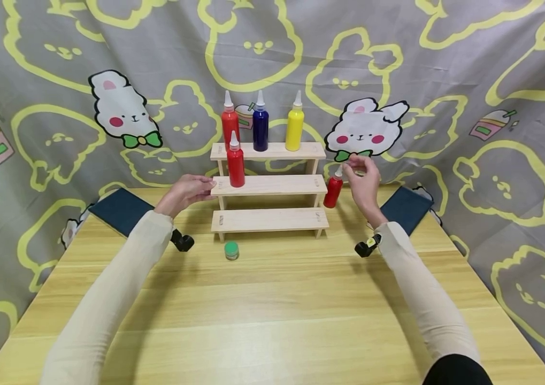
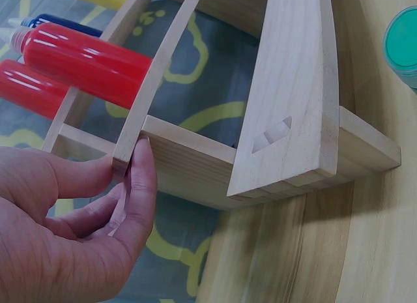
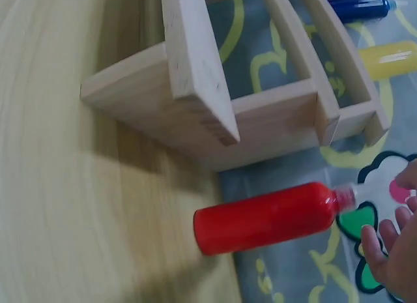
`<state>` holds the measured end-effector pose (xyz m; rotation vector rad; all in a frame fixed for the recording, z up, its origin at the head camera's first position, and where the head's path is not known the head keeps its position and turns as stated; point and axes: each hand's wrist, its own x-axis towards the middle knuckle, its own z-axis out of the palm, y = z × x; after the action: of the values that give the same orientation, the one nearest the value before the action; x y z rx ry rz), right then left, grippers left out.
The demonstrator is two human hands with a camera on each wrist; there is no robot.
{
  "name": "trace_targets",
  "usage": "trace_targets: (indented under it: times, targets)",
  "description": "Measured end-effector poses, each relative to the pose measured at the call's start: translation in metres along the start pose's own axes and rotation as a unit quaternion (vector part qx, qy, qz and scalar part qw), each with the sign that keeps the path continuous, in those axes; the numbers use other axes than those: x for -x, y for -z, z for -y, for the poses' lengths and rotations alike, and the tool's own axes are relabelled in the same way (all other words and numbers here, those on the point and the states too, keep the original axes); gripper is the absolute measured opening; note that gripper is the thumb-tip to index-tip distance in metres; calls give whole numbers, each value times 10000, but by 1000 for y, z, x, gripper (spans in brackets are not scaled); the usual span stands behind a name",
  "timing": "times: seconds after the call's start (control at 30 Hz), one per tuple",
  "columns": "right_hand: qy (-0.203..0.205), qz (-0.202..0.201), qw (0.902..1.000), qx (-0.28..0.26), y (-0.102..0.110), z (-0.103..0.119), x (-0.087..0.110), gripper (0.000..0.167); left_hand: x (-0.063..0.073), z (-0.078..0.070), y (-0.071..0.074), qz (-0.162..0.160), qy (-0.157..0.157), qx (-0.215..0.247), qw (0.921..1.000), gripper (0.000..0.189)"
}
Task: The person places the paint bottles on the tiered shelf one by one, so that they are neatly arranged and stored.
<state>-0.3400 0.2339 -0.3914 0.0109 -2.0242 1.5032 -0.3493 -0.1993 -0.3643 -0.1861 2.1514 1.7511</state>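
Note:
A three-tier wooden display stand (image 1: pixel 269 220) rests on the table. At its left side my left hand (image 1: pixel 186 193) pinches the end of the middle tier between thumb and fingers; the left wrist view shows the thumb (image 2: pixel 85 176) on the board's corner. To the right of the stand, a red squeeze bottle (image 1: pixel 332 191) leans slightly, its base at the tabletop. My right hand (image 1: pixel 365 181) pinches its white nozzle from above. Another red bottle (image 1: pixel 236 167) stands on the middle tier; red (image 1: pixel 230 120), dark blue (image 1: pixel 260 130) and yellow (image 1: pixel 294 128) bottles stand on the top one.
A small jar with a green lid (image 1: pixel 231 250) sits in front of the stand's left foot. Dark blue flat pads lie at the back left (image 1: pixel 122 212) and back right (image 1: pixel 406 209). Patterned grey cloth (image 1: pixel 272 64) hangs behind the table (image 1: pixel 272 310).

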Motion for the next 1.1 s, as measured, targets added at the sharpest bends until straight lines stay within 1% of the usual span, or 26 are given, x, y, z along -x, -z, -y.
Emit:
trace_targets:
  times: [0.13, 0.27, 0.37, 0.53, 0.7, 0.93, 1.1]
  targets:
    - [-265, 325, 9990, 132, 3, -16, -4, 42, 1, 1, 1, -5, 8, -34, 10000, 48]
    - [-508, 735, 9957, 255, 6, -22, -3, 52, 1, 1, 1, -31, 1, -45, 10000, 48]
    - [-625, 921, 9930, 389, 6, -25, 0, 55, 0, 1, 1, -31, -5, -41, 10000, 48]
    - [-819, 1116, 9893, 456, 1, -33, 6, 54, 0, 0, 1, -50, 19, -101, 9999, 48]
    - [-984, 1108, 9877, 506, -6, -39, 10, 53, 0, 1, 0, -63, 15, -130, 9999, 48]
    - [-1037, 1174, 9859, 596, -13, -48, 17, 55, -1, 1, 1, 7, -58, -38, 10000, 47]
    - [-1120, 1003, 9875, 481, -16, -54, 22, 53, 0, 2, 2, 25, -105, -99, 9999, 46]
